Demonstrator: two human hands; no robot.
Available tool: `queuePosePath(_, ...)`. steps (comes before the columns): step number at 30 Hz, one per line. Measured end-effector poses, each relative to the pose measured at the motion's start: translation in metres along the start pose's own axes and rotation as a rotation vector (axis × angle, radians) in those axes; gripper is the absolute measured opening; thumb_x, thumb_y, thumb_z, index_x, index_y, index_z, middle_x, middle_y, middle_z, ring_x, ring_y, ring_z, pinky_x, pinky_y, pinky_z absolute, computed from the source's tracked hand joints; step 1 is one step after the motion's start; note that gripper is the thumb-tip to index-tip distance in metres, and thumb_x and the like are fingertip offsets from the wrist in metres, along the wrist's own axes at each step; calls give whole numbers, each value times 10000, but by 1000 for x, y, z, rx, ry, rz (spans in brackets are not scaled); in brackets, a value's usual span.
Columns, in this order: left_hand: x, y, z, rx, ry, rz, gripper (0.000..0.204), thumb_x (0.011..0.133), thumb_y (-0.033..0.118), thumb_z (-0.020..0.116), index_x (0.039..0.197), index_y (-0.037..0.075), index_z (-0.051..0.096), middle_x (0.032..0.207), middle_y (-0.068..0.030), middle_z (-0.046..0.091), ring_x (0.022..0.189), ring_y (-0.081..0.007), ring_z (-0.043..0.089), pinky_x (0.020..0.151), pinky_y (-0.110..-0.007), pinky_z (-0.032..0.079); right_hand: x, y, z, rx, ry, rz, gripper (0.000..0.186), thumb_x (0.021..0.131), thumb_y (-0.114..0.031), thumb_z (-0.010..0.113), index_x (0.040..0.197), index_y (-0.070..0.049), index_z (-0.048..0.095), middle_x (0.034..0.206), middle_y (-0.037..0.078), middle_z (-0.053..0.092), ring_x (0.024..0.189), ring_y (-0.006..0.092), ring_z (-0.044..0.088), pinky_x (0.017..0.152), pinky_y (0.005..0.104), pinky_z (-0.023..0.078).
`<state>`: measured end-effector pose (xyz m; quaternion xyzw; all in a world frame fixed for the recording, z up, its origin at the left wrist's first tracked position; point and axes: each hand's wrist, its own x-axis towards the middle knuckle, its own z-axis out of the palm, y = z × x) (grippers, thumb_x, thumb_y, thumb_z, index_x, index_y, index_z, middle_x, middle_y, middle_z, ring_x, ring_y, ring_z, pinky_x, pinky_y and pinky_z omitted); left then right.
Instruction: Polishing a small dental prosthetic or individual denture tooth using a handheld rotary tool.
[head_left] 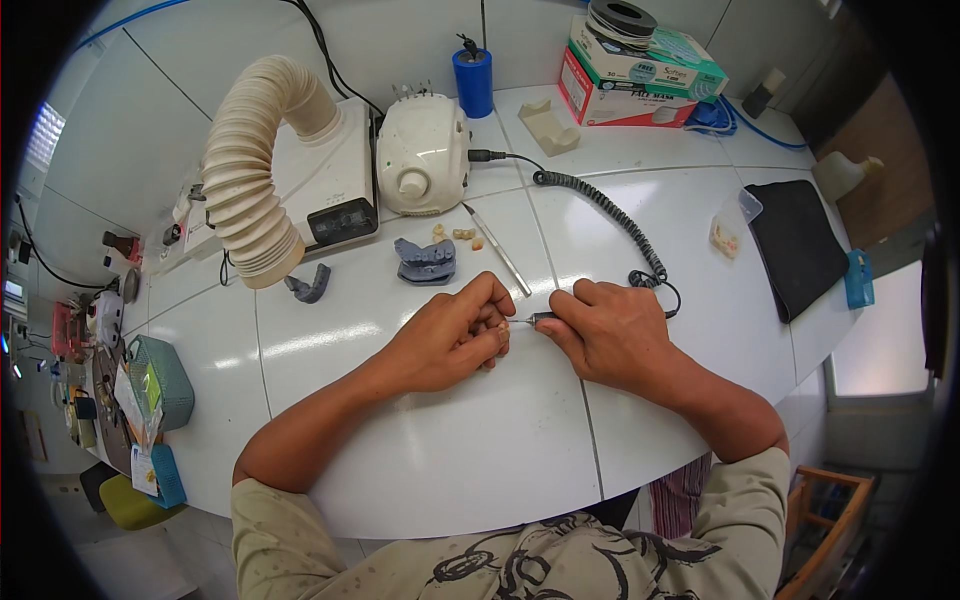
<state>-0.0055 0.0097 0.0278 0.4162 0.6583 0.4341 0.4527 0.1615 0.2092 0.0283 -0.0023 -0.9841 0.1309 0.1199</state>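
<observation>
My left hand (pixel 452 335) is closed, its fingertips pinching a small tooth-coloured dental piece (pixel 504 338) that they mostly hide. In my right hand (pixel 615 325) is a rotary handpiece (pixel 541 317), gripped with its thin bur pointing left and meeting the small piece, or nearly so. A coiled black cord (pixel 605 205) links the handpiece to a white control unit (pixel 424 155). Just beyond my left hand stand a grey dental model (pixel 425 262) and a few tooth-coloured pieces (pixel 462 234). A slim metal hand tool (pixel 497 250) lies slanted beside them.
A ribbed white suction hose (pixel 245 170) arches down at the left, over a grey model part (pixel 308 284). Behind are a blue cylinder (pixel 473 83) and stacked boxes (pixel 630 90). A black mat (pixel 797 240) and clear container (pixel 727 232) lie right; a green basket (pixel 165 380) stands left.
</observation>
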Motion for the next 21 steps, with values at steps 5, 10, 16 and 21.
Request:
queuePosePath(5, 0, 1, -1, 3, -9, -1, 168, 1014, 76, 530, 1167, 19, 494, 837, -83, 714, 704, -155, 691, 702, -302, 556, 1, -1, -4, -13, -48, 12, 345, 1060, -429, 677, 931, -111, 708, 747, 75, 656, 639, 252, 698, 501, 415, 501)
queuePosePath(10, 0, 2, -1, 14, -11, -2, 172, 1005, 71, 522, 1167, 20, 495, 832, -84, 713, 708, -157, 694, 703, -306, 556, 1, -2, -4, -14, -45, 19, 346, 1054, -430, 684, 924, -111, 713, 743, 76, 657, 638, 254, 701, 500, 416, 500)
queuePosePath(16, 0, 3, 0, 26, -7, -1, 175, 999, 73, 522, 1165, 23, 498, 828, -80, 713, 706, -157, 695, 701, -306, 556, 1, 0, -3, -7, -38, -5, 349, 1052, -433, 687, 920, -111, 713, 743, 78, 658, 635, 253, 699, 497, 412, 496)
queuePosePath(21, 0, 2, 0, 25, -5, -8, 175, 998, 77, 524, 1164, 26, 500, 829, -80, 715, 704, -159, 698, 701, -304, 557, 1, -1, -4, -12, -54, 8, 356, 1053, -441, 685, 920, -112, 713, 747, 75, 660, 634, 255, 699, 496, 410, 495)
